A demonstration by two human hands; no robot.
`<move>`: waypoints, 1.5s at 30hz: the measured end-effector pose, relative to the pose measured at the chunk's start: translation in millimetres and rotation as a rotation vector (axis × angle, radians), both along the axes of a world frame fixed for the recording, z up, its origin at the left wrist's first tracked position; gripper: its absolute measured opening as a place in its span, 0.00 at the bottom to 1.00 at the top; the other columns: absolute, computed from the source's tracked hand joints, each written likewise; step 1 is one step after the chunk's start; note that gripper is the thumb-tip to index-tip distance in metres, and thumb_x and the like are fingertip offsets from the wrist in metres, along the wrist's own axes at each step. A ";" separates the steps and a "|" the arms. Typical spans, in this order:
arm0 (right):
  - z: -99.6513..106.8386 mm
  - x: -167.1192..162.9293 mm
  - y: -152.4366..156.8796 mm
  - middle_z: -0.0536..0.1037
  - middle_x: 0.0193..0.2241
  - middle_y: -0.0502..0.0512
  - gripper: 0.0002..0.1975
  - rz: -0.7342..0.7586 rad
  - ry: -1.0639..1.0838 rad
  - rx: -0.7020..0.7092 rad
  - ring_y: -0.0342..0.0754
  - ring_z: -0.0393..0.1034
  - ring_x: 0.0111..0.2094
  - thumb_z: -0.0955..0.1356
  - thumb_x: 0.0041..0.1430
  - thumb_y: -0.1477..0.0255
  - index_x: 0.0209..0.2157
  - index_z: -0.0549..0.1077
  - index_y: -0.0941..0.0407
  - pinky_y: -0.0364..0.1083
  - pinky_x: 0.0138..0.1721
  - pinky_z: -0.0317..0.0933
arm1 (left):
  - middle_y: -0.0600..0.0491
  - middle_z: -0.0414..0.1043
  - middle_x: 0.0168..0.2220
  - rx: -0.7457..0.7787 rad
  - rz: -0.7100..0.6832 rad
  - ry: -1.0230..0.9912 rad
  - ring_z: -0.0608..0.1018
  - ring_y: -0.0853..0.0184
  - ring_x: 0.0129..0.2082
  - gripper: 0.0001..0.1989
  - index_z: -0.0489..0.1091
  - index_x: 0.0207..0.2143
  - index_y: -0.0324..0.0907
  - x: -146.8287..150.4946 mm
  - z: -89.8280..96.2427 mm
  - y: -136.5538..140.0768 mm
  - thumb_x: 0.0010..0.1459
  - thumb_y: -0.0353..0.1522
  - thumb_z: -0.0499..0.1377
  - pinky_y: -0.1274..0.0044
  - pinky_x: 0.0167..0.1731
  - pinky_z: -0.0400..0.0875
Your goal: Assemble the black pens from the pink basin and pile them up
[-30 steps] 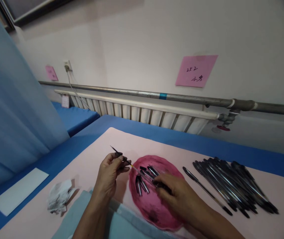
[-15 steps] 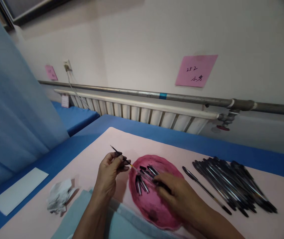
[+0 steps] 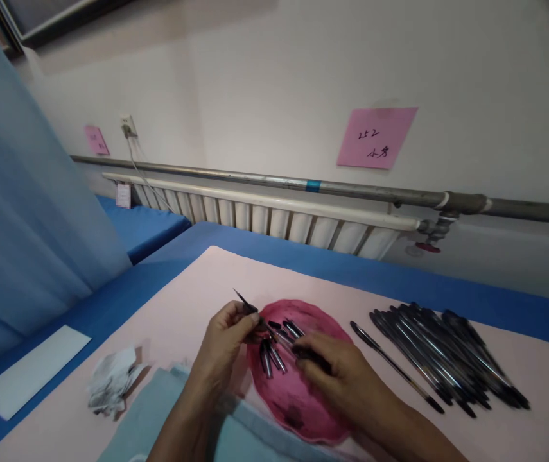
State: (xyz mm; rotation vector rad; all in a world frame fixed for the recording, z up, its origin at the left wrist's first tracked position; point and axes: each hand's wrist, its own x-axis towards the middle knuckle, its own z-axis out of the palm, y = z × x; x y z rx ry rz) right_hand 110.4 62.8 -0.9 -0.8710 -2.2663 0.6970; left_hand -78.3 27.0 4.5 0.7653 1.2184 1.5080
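My left hand (image 3: 226, 340) pinches a dark pen refill (image 3: 244, 299) between thumb and fingers, its thin tip pointing up and to the left. A clear pen barrel (image 3: 281, 335) is gripped in my right hand (image 3: 344, 366) and slants up toward the left fingers. Refill and barrel lie in one line, the refill's rear part inside the barrel. Both hands are above a pink plate (image 3: 320, 420) with dark stains. Several small black and clear pen parts (image 3: 267, 359) lie on the plate, below the barrel.
A pile of black pens (image 3: 433, 359) lies right of the plate, with one single pen (image 3: 394, 366) beside it. On the left are a crumpled tissue (image 3: 113, 382) and a white card (image 3: 36, 372). Pink paper (image 3: 182, 308) covers the blue table (image 3: 351, 266). A radiator (image 3: 255, 215) stands behind.
My left hand has moved right, toward my right hand, sliding the refill deeper into the barrel. The yellow stretch of refill seen between the hands before no longer shows.
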 end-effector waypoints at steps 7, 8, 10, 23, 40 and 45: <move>8.2 -0.9 1.1 0.79 0.32 0.51 0.10 -0.033 0.144 -0.312 0.49 0.73 0.33 0.64 0.52 0.77 0.34 0.75 0.52 0.48 0.35 0.66 | 0.50 0.76 0.31 -0.010 -0.149 -0.007 0.77 0.67 0.30 0.11 0.73 0.36 0.38 7.8 3.6 -4.1 0.51 0.35 0.62 0.77 0.30 0.70; 8.9 -1.1 0.7 0.79 0.32 0.51 0.11 -0.034 0.168 -0.341 0.49 0.73 0.34 0.64 0.52 0.76 0.35 0.75 0.52 0.48 0.36 0.66 | 0.50 0.75 0.30 -0.007 -0.185 -0.024 0.76 0.67 0.29 0.11 0.73 0.36 0.38 9.7 3.6 -4.8 0.50 0.35 0.62 0.77 0.29 0.70; 9.3 -1.9 -1.0 0.79 0.32 0.51 0.10 -0.047 0.201 -0.376 0.49 0.73 0.35 0.64 0.52 0.76 0.34 0.75 0.52 0.48 0.37 0.65 | 0.51 0.75 0.29 0.000 -0.261 -0.061 0.76 0.67 0.27 0.11 0.74 0.35 0.38 14.8 2.6 -5.9 0.49 0.34 0.63 0.77 0.27 0.69; 25.0 22.0 20.3 0.76 0.27 0.50 0.09 -0.275 0.132 -0.231 0.45 0.69 0.29 0.62 0.56 0.68 0.30 0.72 0.55 0.43 0.32 0.61 | 0.51 0.76 0.29 -0.102 -0.166 -0.130 0.77 0.66 0.28 0.13 0.70 0.36 0.39 19.3 4.6 -6.4 0.51 0.37 0.63 0.77 0.27 0.72; -17.9 1.6 13.2 0.75 0.29 0.54 0.09 0.033 -0.325 0.224 0.48 0.68 0.31 0.63 0.55 0.79 0.28 0.73 0.54 0.46 0.31 0.61 | 0.54 0.73 0.24 -0.107 -0.095 -0.104 0.74 0.72 0.22 0.22 0.70 0.45 0.38 19.9 7.3 -6.6 0.49 0.39 0.63 0.80 0.24 0.70; -21.2 -1.1 13.4 0.75 0.30 0.56 0.09 0.006 -0.469 0.320 0.49 0.68 0.29 0.62 0.55 0.79 0.28 0.73 0.55 0.46 0.28 0.59 | 0.55 0.72 0.23 -0.104 -0.081 -0.099 0.73 0.73 0.21 0.18 0.71 0.43 0.39 19.6 4.5 -6.1 0.50 0.38 0.63 0.81 0.23 0.69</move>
